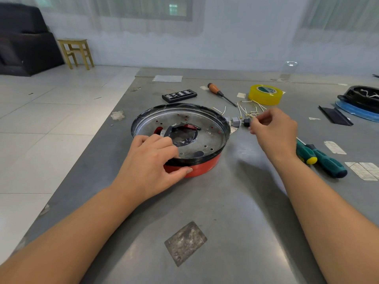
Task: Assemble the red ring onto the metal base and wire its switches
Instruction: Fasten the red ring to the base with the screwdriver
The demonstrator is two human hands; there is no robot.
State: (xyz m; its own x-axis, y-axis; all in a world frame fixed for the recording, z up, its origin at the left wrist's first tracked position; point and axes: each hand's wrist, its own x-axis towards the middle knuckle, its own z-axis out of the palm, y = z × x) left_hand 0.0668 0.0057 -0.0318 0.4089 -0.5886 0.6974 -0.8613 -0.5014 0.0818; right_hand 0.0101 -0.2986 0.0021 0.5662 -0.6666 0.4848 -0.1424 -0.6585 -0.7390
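Note:
A round metal base (207, 138) with a black rim sits inside the red ring (202, 168) on the grey table. My left hand (152, 162) grips the near rim, fingers curled over the edge and thumb against the red wall. My right hand (270, 128) hovers to the right of the base, its fingertips at a small black switch (246, 122). Grey switches (235, 121) lie just left of it. Several short pale wires with brass terminals (249, 111) lie beyond.
A yellow tape roll (264, 95), an orange-handled screwdriver (220, 93) and a black bit case (179, 95) lie at the back. Two green-handled screwdrivers (320, 158) lie right of my right wrist. A black part on a blue disc (363, 103) is far right. The table's left edge (98, 140) is near.

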